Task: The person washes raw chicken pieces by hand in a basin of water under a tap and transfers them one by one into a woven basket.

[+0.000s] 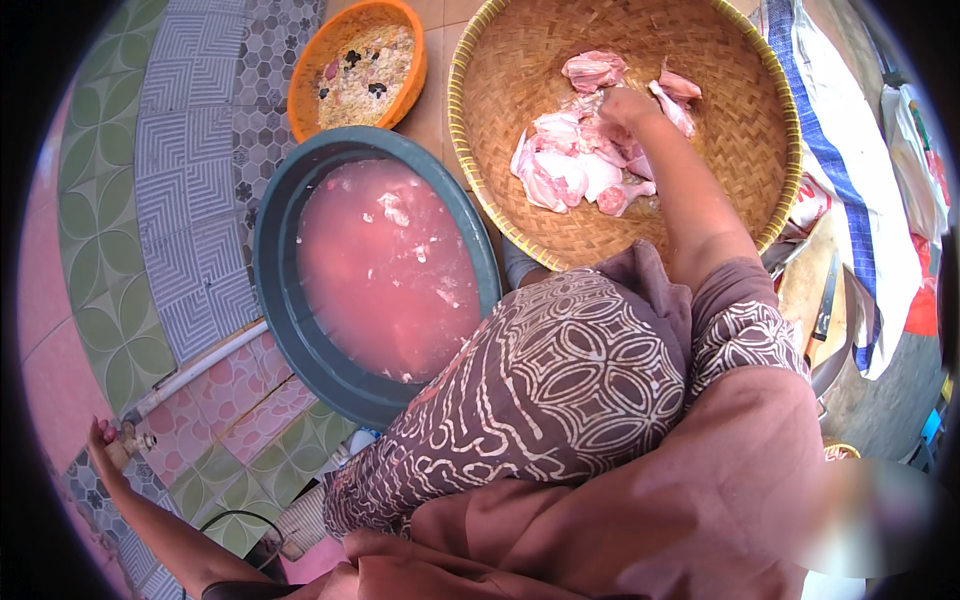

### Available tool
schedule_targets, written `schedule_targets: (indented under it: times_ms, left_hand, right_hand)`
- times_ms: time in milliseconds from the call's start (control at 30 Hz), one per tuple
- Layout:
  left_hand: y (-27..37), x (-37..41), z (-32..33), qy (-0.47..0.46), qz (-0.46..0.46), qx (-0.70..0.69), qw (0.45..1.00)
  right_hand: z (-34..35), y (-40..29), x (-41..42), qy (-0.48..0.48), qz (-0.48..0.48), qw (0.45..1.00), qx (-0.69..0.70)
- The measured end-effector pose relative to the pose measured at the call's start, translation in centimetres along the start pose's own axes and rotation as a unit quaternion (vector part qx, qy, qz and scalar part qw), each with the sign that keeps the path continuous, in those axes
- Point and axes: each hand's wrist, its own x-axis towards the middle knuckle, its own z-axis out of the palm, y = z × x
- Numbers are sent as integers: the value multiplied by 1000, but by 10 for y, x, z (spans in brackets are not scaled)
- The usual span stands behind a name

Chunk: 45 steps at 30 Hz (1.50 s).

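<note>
My right hand (pixel 628 109) reaches into a large woven bamboo basket (pixel 780 150) and touches the pile of raw chicken pieces (pixel 559 172). Its fingers point down among the meat and are partly hidden, so whether they grip a piece does not show. A chicken drumstick (pixel 626 196) lies at the near side of the pile. At the far lower left, my left hand (pixel 103 446) is at a metal water tap (pixel 131 444), with its fingers around a small reddish handle. Left of the basket stands a dark green plastic tub (pixel 274 255) of cloudy pink water (pixel 382 277) with pale scraps floating in it.
An orange basin (pixel 418 75) of pale, crumbly food scraps stands behind the tub. A pale pipe (pixel 202 367) runs along the tiles to the tap. On the right, a knife (pixel 828 300) lies on a wooden board (pixel 810 262), beside a white and blue plastic sack (pixel 840 180).
</note>
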Motion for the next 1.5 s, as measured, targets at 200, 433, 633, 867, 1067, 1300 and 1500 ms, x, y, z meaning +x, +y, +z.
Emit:
schedule_targets:
  times_ms: [200, 433, 633, 867, 1067, 1300, 1500]
  left_hand:
    - [12, -15, 19, 2, 6, 16, 1000]
    - [5, -19, 21, -56, -18, -22, 998]
    - [-11, -16, 28, -33, -21, -30, 999]
    - [-9, -25, 33, -50, 15, -42, 998]
    - [-7, -27, 31, -38, 12, -56, 998]
    - [-29, 0, -3, -96, 60, -127, 985]
    - [-3, 1, 5, -46, 76, -95, 991]
  right_hand:
    - [10, -10, 26, 214, -108, 966, -93]
    - [0, -41, 21, 96, -59, 986, -122]
    - [11, -67, -10, -33, -61, 990, -126]
    - [3, -76, -9, 31, -133, 990, -15]
    - [5, -52, 5, 102, -47, 988, 104]
    - [-17, 44, 29, 92, 94, 989, 66]
    - [-38, 33, -8, 85, 58, 949, 299]
